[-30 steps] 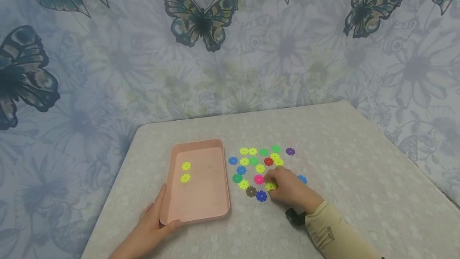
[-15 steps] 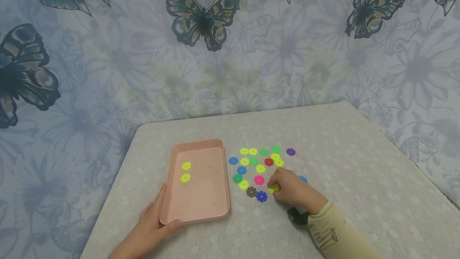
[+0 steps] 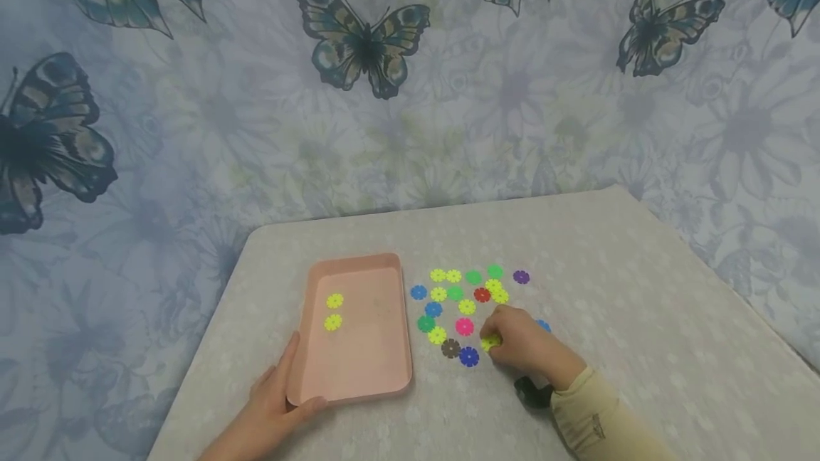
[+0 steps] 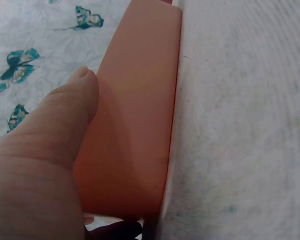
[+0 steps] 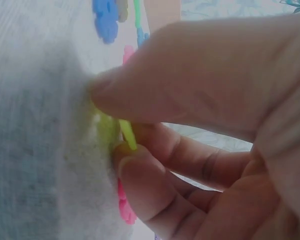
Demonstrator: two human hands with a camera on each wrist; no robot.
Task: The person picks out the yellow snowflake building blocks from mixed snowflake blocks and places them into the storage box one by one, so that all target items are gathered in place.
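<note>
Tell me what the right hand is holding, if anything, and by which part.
The right hand pinches a yellow flower-shaped disc by its edge; the exact contact is hidden.

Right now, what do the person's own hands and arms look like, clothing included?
The right hand is ungloved, below a beige sleeve with a small dark marking near the cuff; a black object shows beside that wrist. The left hand is ungloved too, with no sleeve in view.

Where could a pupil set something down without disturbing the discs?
Bare: the table right of the purple disc and sleeve; the strip between tray and wall; inside the tray, on the near side of its two yellow discs. Crowded: beside the tray, where scattered discs reach the right hand.
</note>
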